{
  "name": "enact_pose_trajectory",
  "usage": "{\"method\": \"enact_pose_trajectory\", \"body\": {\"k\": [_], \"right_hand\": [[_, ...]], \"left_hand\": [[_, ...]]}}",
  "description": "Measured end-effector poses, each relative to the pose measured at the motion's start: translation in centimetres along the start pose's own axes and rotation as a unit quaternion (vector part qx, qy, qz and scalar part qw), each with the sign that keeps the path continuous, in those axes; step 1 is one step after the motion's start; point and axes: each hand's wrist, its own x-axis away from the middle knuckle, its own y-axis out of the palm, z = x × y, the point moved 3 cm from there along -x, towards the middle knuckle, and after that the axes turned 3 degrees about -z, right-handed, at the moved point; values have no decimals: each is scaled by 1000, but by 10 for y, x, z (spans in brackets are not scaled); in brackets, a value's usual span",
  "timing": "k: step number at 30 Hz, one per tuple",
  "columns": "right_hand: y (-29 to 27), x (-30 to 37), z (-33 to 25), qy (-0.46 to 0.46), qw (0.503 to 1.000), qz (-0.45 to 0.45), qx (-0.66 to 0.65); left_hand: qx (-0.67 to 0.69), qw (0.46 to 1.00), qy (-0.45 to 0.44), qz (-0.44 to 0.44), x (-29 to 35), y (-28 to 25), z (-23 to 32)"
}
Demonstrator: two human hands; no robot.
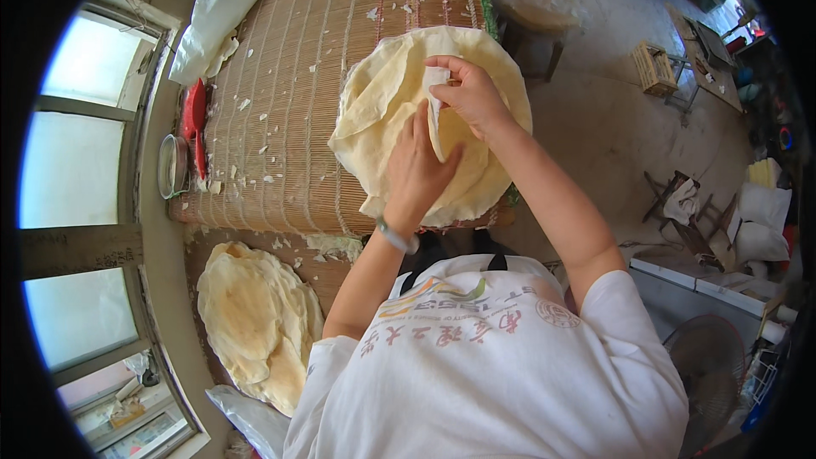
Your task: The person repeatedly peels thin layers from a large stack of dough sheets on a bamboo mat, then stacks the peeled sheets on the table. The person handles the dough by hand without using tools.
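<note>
A pile of thin, round, cream-coloured sheets point(374, 110), like large flatbreads, lies on a slatted mat near its right edge. Over the middle of this pile my left hand point(418, 161) rests, fingers stretched out and thumb apart, touching the top layer. My right hand point(473, 95) pinches a raised whitish edge of a thin sheet point(436, 83) between thumb and fingers, just beyond the left fingertips. Part of that edge is hidden behind the right fingers. The sheets have wavy, uneven rims and overlap in folds.
White flakes dot the bamboo-like mat point(280, 93). A second stack of round sheets point(246, 314) sits at lower left. By the windows are a red scoop point(195, 110), a clear round container point(172, 166) and plastic film point(225, 13). A round stool point(537, 2) stands right of the mat.
</note>
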Motion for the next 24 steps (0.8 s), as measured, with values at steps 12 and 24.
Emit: {"method": "enact_pose_trajectory", "body": {"k": [12, 24], "right_hand": [[-60, 54, 101, 49, 870, 85, 483], [-23, 49, 128, -57, 911, 230, 338]], "left_hand": [[499, 850, -167, -36, -32, -57, -101], [610, 757, -197, 126, 30, -185, -119]]}}
